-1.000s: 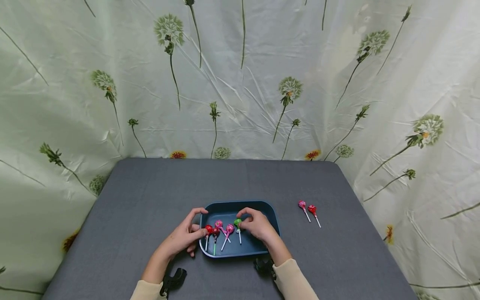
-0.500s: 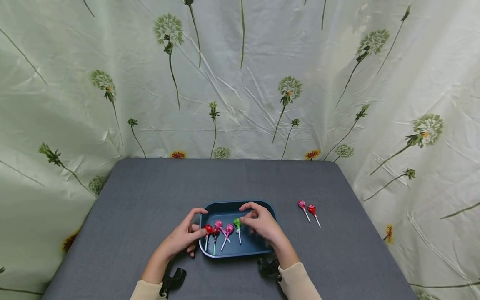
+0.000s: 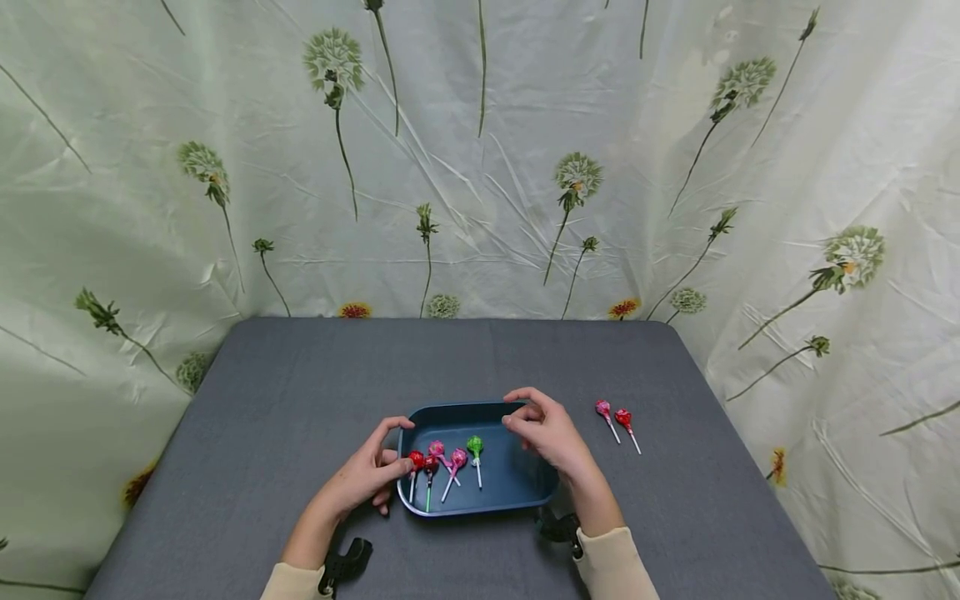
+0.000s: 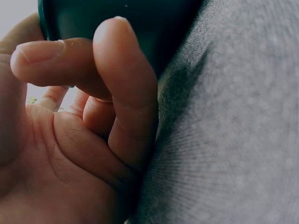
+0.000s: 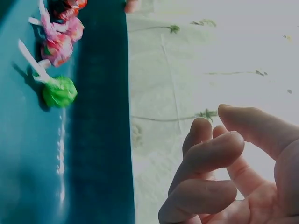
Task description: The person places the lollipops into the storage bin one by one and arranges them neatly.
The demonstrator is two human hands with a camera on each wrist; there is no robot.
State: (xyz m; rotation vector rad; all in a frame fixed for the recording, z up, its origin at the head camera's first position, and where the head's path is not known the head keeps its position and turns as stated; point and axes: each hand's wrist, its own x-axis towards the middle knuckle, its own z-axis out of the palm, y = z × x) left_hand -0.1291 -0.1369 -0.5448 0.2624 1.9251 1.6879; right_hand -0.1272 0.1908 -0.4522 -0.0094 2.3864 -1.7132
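Observation:
A dark blue tray [image 3: 513, 483] stands near the front of the table, several lollipops inside it. My left hand [image 3: 360, 477] holds the tray's left wall, its thumb over the rim beside a red lollipop [image 3: 416, 459]. Close by lie a dark red lollipop [image 3: 431, 465] and two pink ones, the nearer pink lollipop [image 3: 457, 459] slanting. A green lollipop [image 3: 475, 447] lies right of these, apart from my right hand [image 3: 555, 437]. That hand hovers over the tray's right side with bent fingers and nothing between them, as the right wrist view confirms [image 5: 229, 168].
Outside the tray, to the right, a pink lollipop [image 3: 603, 408] and a red lollipop [image 3: 624, 418] lie side by side on the grey table [image 3: 322, 375]. A flower-patterned curtain [image 3: 495, 208] hangs behind the table and along its sides.
My right hand has let go of the green lollipop and moved right and slightly away from me. The green lollipop stays in the tray. My left hand keeps its place.

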